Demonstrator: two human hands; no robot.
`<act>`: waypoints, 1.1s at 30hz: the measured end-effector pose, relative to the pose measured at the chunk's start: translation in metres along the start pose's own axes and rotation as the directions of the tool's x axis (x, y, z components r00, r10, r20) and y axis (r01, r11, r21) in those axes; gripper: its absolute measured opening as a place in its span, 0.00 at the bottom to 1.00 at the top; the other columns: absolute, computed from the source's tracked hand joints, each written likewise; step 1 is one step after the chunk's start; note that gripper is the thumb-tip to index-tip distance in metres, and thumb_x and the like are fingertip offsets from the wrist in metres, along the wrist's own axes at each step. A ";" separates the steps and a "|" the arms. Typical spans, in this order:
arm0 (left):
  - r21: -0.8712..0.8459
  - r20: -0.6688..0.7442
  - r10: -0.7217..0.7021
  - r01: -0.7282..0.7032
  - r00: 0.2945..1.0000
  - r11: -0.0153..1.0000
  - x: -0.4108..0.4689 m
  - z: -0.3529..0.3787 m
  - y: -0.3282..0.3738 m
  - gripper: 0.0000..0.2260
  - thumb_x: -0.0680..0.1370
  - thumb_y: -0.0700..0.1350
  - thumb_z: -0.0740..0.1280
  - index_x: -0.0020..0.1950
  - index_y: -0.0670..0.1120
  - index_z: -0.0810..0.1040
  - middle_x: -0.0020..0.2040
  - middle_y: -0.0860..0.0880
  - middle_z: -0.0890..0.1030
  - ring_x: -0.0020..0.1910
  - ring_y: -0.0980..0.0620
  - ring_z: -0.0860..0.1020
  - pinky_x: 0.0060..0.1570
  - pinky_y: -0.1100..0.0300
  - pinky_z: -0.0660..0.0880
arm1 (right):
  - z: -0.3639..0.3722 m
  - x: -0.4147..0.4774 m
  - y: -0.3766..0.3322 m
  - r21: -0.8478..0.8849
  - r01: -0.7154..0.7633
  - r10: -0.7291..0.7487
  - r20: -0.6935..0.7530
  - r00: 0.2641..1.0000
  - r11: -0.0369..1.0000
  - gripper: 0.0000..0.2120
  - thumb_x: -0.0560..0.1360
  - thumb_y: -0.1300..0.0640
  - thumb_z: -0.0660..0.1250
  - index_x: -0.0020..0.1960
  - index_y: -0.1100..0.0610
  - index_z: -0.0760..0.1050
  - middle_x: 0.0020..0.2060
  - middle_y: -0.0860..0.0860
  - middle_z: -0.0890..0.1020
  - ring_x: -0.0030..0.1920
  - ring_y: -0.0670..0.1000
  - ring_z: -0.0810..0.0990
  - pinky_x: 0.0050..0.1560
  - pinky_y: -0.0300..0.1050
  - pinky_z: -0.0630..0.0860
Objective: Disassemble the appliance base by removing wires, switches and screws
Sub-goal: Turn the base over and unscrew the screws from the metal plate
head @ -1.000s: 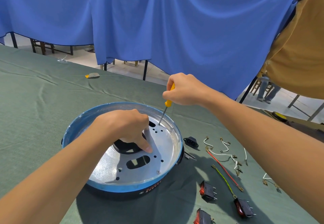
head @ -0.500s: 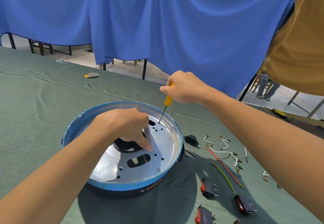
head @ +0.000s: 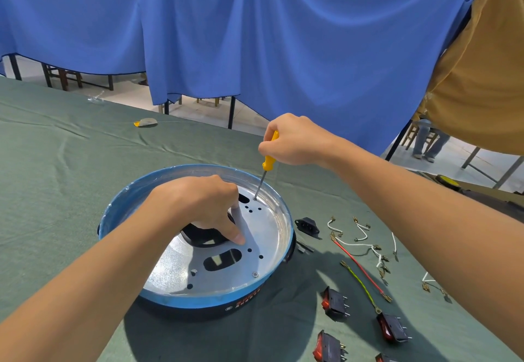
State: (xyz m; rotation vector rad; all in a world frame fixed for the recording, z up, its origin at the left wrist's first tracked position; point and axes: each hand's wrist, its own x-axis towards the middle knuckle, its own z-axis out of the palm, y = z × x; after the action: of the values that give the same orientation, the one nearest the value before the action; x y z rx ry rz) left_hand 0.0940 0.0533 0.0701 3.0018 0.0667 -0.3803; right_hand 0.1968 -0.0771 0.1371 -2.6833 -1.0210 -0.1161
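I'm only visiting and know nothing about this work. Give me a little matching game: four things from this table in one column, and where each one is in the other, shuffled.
Things:
1. screwdriver
2. black socket
3. screw
4. red wire

Places:
A. seated in the metal plate, near its front edge
B. on the cloth, right beside the base
C. gripped in the right hand
D. on the cloth beside the white wires

Pairs: 1-C, 2-B, 3-A, 4-D
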 end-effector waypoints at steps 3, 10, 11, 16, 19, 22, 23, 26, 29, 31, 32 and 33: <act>-0.001 0.005 0.007 -0.007 1.000 1.000 0.001 0.001 -0.001 0.24 0.70 0.66 0.71 0.62 0.56 0.78 0.42 0.55 0.75 0.43 0.51 0.77 0.37 0.59 0.71 | 0.002 0.000 0.001 -0.017 -0.029 0.028 -0.026 0.999 0.999 0.22 0.77 0.43 0.63 0.41 0.62 0.75 0.29 0.51 0.70 0.32 0.52 0.68 0.33 0.45 0.64; -0.003 0.009 0.008 -0.008 1.000 1.000 0.000 0.000 -0.001 0.26 0.70 0.66 0.71 0.64 0.56 0.77 0.45 0.53 0.76 0.45 0.50 0.77 0.38 0.60 0.70 | 0.001 0.000 0.002 0.019 0.001 -0.002 0.022 1.000 1.000 0.16 0.76 0.50 0.64 0.51 0.64 0.79 0.37 0.56 0.81 0.36 0.52 0.78 0.32 0.43 0.74; -0.005 0.009 0.009 -0.009 1.000 1.000 0.000 0.000 -0.001 0.26 0.70 0.66 0.71 0.64 0.56 0.77 0.46 0.52 0.76 0.45 0.50 0.77 0.38 0.60 0.70 | 0.001 0.000 0.002 0.036 -0.010 0.009 0.022 1.000 0.999 0.19 0.77 0.48 0.63 0.49 0.65 0.78 0.34 0.54 0.79 0.36 0.54 0.81 0.30 0.42 0.77; -0.001 0.003 0.009 -0.009 1.000 1.000 0.000 -0.001 0.000 0.23 0.70 0.66 0.70 0.61 0.58 0.78 0.43 0.54 0.75 0.44 0.51 0.76 0.35 0.61 0.69 | 0.001 0.000 0.002 0.034 0.007 -0.008 0.027 1.000 0.999 0.13 0.77 0.52 0.63 0.47 0.62 0.79 0.36 0.54 0.80 0.32 0.52 0.81 0.26 0.38 0.73; -0.007 0.001 0.011 -0.011 1.000 1.000 0.000 0.000 -0.001 0.17 0.70 0.65 0.71 0.53 0.60 0.79 0.41 0.55 0.74 0.42 0.52 0.76 0.33 0.60 0.67 | -0.001 0.000 -0.001 0.026 0.008 -0.009 0.034 0.999 1.000 0.15 0.74 0.53 0.64 0.52 0.63 0.80 0.37 0.56 0.80 0.33 0.52 0.78 0.30 0.42 0.74; -0.014 0.004 0.016 -0.016 1.000 1.000 -0.001 0.000 -0.001 0.16 0.70 0.65 0.71 0.53 0.60 0.79 0.41 0.55 0.75 0.44 0.50 0.77 0.35 0.60 0.69 | 0.003 0.000 -0.001 0.013 -0.006 0.007 -0.040 0.999 1.000 0.21 0.76 0.46 0.63 0.51 0.66 0.79 0.30 0.52 0.72 0.32 0.52 0.70 0.32 0.45 0.66; -0.013 0.004 0.017 -0.017 1.000 1.000 0.000 0.000 -0.001 0.18 0.70 0.65 0.71 0.55 0.59 0.79 0.41 0.55 0.75 0.44 0.50 0.77 0.36 0.59 0.70 | 0.004 0.000 0.000 0.021 -0.005 0.006 -0.056 0.998 1.000 0.22 0.77 0.46 0.63 0.50 0.66 0.78 0.29 0.52 0.71 0.32 0.52 0.68 0.33 0.45 0.65; -0.012 0.006 0.019 -0.019 1.000 1.000 0.000 0.000 -0.001 0.20 0.70 0.65 0.71 0.58 0.58 0.79 0.42 0.56 0.74 0.44 0.51 0.77 0.35 0.61 0.69 | 0.003 0.000 0.003 0.029 0.021 -0.020 -0.022 1.000 0.999 0.12 0.76 0.50 0.66 0.45 0.59 0.79 0.33 0.49 0.76 0.37 0.51 0.74 0.31 0.42 0.65; -0.016 0.009 0.015 -0.015 1.000 1.000 0.001 0.000 -0.002 0.21 0.70 0.66 0.71 0.59 0.58 0.79 0.43 0.55 0.75 0.44 0.51 0.77 0.36 0.61 0.70 | 0.001 0.001 0.002 0.019 0.006 -0.006 -0.011 1.000 1.000 0.12 0.74 0.49 0.65 0.47 0.57 0.79 0.37 0.49 0.77 0.40 0.51 0.76 0.34 0.42 0.68; -0.010 0.005 0.009 -0.009 1.000 1.000 0.000 0.000 -0.002 0.24 0.69 0.66 0.71 0.61 0.58 0.78 0.45 0.53 0.76 0.46 0.50 0.77 0.38 0.60 0.71 | 0.002 0.002 0.002 0.012 -0.004 0.004 -0.034 0.999 1.000 0.21 0.75 0.44 0.64 0.50 0.63 0.78 0.32 0.50 0.74 0.35 0.52 0.72 0.35 0.46 0.67; -0.005 0.003 0.006 -0.006 1.000 1.000 0.000 0.000 -0.002 0.25 0.69 0.66 0.71 0.63 0.57 0.78 0.47 0.52 0.77 0.46 0.50 0.78 0.38 0.60 0.71 | 0.003 0.001 0.001 0.008 -0.005 0.005 -0.044 0.999 1.000 0.23 0.76 0.42 0.63 0.49 0.65 0.78 0.30 0.51 0.72 0.34 0.52 0.70 0.35 0.46 0.66; -0.003 0.003 0.004 -0.004 1.000 1.000 0.000 0.000 -0.001 0.26 0.69 0.66 0.71 0.64 0.57 0.77 0.48 0.52 0.77 0.46 0.50 0.77 0.38 0.60 0.71 | 0.003 0.000 0.001 0.004 -0.001 0.001 -0.042 0.999 1.000 0.23 0.77 0.43 0.63 0.48 0.65 0.78 0.29 0.51 0.71 0.33 0.52 0.69 0.34 0.46 0.65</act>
State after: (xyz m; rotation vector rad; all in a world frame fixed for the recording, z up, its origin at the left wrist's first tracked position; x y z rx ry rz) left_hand 0.0937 0.0546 0.0697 2.9978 0.0606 -0.3835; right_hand 0.1977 -0.0769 0.1336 -2.6660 -1.0064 -0.1688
